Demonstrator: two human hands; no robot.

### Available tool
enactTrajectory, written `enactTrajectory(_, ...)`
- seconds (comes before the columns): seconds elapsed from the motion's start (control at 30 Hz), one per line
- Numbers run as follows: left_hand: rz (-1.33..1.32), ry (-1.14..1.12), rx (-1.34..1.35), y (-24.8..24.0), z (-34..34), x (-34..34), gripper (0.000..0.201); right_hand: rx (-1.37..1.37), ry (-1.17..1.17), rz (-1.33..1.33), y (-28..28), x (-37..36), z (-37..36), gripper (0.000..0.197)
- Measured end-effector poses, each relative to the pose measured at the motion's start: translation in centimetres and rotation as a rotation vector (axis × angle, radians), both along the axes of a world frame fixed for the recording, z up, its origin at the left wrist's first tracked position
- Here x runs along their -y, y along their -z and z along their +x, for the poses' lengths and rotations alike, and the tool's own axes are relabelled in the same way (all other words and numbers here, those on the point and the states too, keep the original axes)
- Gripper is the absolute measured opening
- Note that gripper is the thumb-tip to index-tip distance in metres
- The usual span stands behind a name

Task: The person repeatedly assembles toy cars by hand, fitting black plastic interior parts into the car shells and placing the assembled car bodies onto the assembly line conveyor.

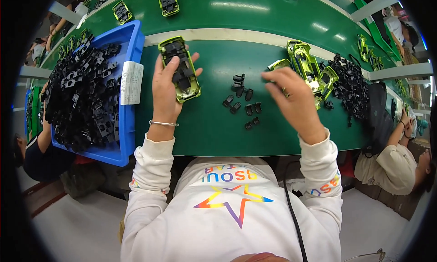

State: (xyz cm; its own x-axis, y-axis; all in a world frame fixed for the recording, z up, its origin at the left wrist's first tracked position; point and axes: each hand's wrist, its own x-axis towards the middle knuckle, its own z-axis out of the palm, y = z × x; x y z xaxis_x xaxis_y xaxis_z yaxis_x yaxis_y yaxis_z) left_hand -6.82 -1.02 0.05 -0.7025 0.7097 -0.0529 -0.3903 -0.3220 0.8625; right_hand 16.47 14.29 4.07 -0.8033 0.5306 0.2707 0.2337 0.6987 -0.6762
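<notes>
My left hand grips a yellow-green toy car body, thumb on one side and fingers behind. The shell's hollow underside faces up, and a black plastic interior piece lies inside it. My right hand hovers beside a pile of yellow-green car bodies, fingers stretched to the left and thumb apart, with nothing visible in them. Between my hands, several small black seat-shaped parts lie loose on the green tabletop. Part of the car body pile is hidden behind my right hand.
A blue bin heaped with black plastic parts stands on the left. Small black parts form a mound on the right. Beyond a pale ledge, finished-looking car bodies sit on a green surface. Other people work at both sides.
</notes>
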Motion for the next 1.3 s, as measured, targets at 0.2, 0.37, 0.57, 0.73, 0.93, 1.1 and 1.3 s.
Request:
enactTrajectory(0.2,0.013,0.152,0.048,-0.2,1.6,-1.0,0.041,0.197,-0.274,0.512,1.7,0.9,-3.7,0.027)
enactTrajectory(0.37,0.089,0.156,0.128,-0.1,1.3,-0.3,0.042,0.118,-0.295,0.487,1.9,-0.5,-4.7,0.021)
enactTrajectory(0.57,0.154,0.05,0.085,0.7,2.0,-0.3,0.056,-0.349,-0.037,-1.142,-0.8,3.7,-6.5,0.02)
enactTrajectory(0.73,0.192,0.029,-0.276,0.6,2.7,-0.1,0.076,-0.36,0.049,-1.482,-0.4,5.8,-8.8,0.025)
enactTrajectory(0.93,0.163,0.107,-0.378,-0.4,3.0,1.2,0.095,-0.305,0.094,-1.497,-1.6,6.4,-9.2,0.021)
enactTrajectory(1.1,0.209,0.196,-0.352,-0.4,2.9,1.9,0.096,-0.143,0.066,-1.161,-1.7,6.2,-9.3,0.025)
enactTrajectory(1.3,0.142,0.209,-0.284,-0.2,2.7,2.1,0.086,-0.19,0.059,-0.98,-1.2,6.0,-9.4,0.031)
